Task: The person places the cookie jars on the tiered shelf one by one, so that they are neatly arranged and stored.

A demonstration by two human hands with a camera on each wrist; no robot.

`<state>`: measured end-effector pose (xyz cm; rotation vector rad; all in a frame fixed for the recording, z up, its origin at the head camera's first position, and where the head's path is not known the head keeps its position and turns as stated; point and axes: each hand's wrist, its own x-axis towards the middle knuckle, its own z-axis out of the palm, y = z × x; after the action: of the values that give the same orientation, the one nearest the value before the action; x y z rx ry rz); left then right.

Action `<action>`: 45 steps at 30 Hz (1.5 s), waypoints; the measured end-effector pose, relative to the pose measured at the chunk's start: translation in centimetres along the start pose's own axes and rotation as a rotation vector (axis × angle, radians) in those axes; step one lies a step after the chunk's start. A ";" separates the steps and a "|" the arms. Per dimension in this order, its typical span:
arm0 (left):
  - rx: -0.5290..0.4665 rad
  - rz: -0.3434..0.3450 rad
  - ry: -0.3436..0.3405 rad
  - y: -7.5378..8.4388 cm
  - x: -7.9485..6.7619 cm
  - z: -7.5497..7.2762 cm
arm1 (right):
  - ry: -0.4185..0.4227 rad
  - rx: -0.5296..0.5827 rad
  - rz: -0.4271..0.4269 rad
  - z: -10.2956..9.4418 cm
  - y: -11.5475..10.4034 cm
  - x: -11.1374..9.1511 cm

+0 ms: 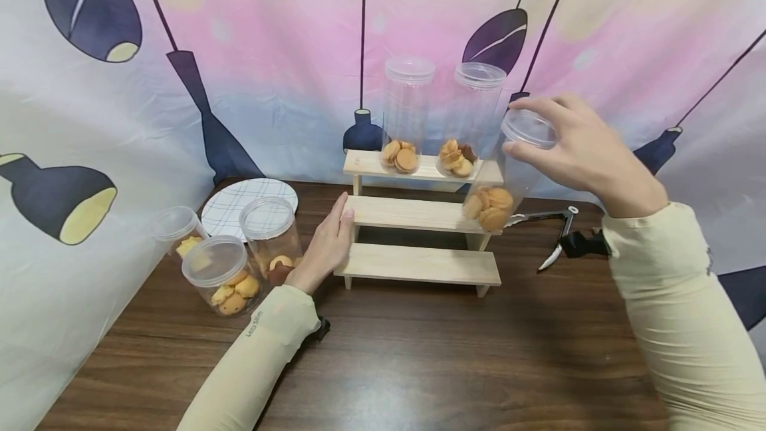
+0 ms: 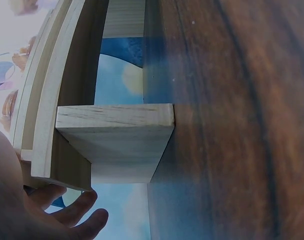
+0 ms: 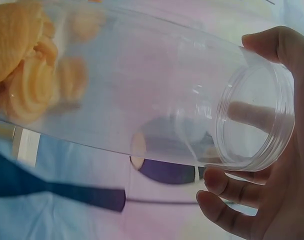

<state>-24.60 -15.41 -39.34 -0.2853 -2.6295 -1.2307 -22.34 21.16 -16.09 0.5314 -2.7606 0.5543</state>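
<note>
My right hand (image 1: pixel 589 148) grips a tall clear jar (image 3: pixel 137 90) at its lidded top, thumb and fingers spread around the lid (image 3: pixel 254 117). The jar tilts, with golden cookies (image 1: pixel 492 207) gathered in its bottom, and overlaps the right end of a three-tier wooden shelf (image 1: pixel 413 211) in the head view. My left hand (image 1: pixel 326 241) rests against the shelf's left end, its fingers extended at the edge of a board (image 2: pixel 67 160). Two similar tall jars, a left one (image 1: pixel 407 112) and a right one (image 1: pixel 477 108), stand upright on the top tier with cookies inside.
Left of the shelf stand a wide jar (image 1: pixel 218 275), a taller jar (image 1: pixel 272 238) and a small jar (image 1: pixel 177 228), each holding cookies. Behind them lies a round white checked plate (image 1: pixel 248 191). Metal tongs (image 1: pixel 562 231) lie right of the shelf on the brown table (image 1: pixel 383 358).
</note>
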 end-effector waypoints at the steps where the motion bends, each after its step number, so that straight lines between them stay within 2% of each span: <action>1: 0.000 0.001 -0.001 0.0 0.0 0.0 | -0.006 0.000 -0.003 0.2 -0.4 0.3; 7: 0.000 0.000 -0.005 -0.1 -0.1 0.0 | -0.019 -0.013 -0.067 2.0 -2.4 2.2; 16: 0.000 0.006 -0.001 -0.1 0.0 0.0 | -0.078 0.002 -0.078 4.5 -5.1 4.3; 25: -0.003 0.003 0.004 -0.3 0.0 0.1 | -0.084 -0.015 -0.118 6.7 -7.2 6.0; 45: -0.005 0.009 -0.005 0.2 -0.2 0.3 | -0.098 -0.033 -0.112 8.9 -8.4 7.2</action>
<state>-24.43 -15.06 -39.46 -0.3012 -2.6265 -1.2353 -27.05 8.08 -18.92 0.7190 -2.8047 0.4674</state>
